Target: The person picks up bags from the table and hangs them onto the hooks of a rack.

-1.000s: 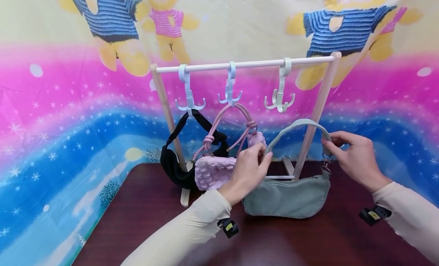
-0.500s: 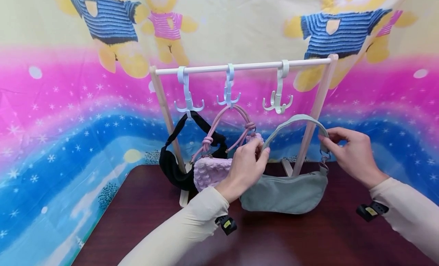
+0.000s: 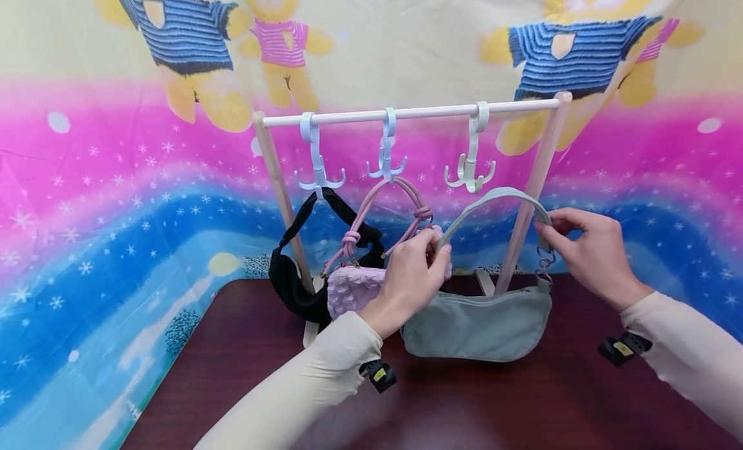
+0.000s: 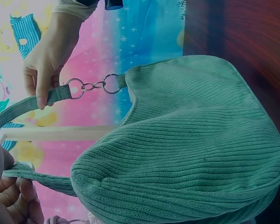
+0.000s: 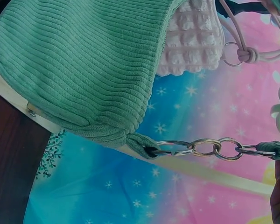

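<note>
A grey-green corduroy shoulder bag (image 3: 478, 327) hangs from its raised strap (image 3: 507, 192) between my hands, close over the table. My left hand (image 3: 409, 273) pinches the strap's left side. On the right, my right hand (image 3: 592, 253) pinches the strap's other end, just above a short chain (image 5: 217, 148) of metal rings. The strap's arch stands just below a pale green multi-prong hook (image 3: 471, 173); nothing hangs on that hook. The bag's ribbed body (image 4: 186, 135) fills much of the left wrist view, its zipped top facing the strap.
A wooden rack (image 3: 429, 111) carries three hooks. From the left blue hook (image 3: 318, 173) hangs a black bag (image 3: 290, 279); from the middle one (image 3: 387, 160), a pink puffy bag (image 3: 351, 289), partly behind my left hand. A printed cloth backs the dark table (image 3: 244, 372).
Both hands have raised the green bag's strap slightly and moved a little left, bringing its arch closer to the pale green hook. The hanging bags stay put; the view shifted slightly.
</note>
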Available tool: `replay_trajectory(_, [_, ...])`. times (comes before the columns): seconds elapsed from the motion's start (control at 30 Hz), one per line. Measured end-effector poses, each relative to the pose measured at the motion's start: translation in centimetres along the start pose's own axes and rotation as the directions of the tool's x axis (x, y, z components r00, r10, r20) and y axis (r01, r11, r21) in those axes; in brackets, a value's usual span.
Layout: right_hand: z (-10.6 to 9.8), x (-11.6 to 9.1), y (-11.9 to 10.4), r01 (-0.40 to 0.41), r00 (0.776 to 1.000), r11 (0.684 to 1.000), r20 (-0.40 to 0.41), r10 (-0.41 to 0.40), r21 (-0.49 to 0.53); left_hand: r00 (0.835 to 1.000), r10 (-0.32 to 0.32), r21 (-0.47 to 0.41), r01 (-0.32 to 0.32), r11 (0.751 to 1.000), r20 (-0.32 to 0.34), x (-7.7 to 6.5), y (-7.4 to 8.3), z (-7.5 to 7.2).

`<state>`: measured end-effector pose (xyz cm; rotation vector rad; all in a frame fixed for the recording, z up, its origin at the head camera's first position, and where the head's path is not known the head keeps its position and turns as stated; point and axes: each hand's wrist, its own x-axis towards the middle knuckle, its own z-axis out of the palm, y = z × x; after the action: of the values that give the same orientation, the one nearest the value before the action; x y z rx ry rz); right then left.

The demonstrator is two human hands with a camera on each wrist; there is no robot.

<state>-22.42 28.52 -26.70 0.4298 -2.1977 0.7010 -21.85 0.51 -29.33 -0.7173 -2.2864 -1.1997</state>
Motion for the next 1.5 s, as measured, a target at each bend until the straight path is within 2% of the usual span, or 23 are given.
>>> replay_trajectory(0.3, [-0.1,0.6,-0.4,-0.008,1.000,1.000,0.010,0.008,-0.002,1.000,-0.019,-0.024,0.019,1.000,0.009,0.4,0.2,-0.4])
replay_trajectory(0.53, [0.0,1.1,-0.5,-0.012,1.000,1.000,0.011,0.012,0.002,1.000,-0.011,0.012,0.011,1.000,-0.007,0.5,0.0,-0.6])
replay_trajectory(1.5, [0.5,2.9,-1.3,0.011,1.000,1.000,0.029,-0.011,0.001,0.999,0.015,0.060,-0.013,0.998,-0.041,1.5,-0.2,-1.7])
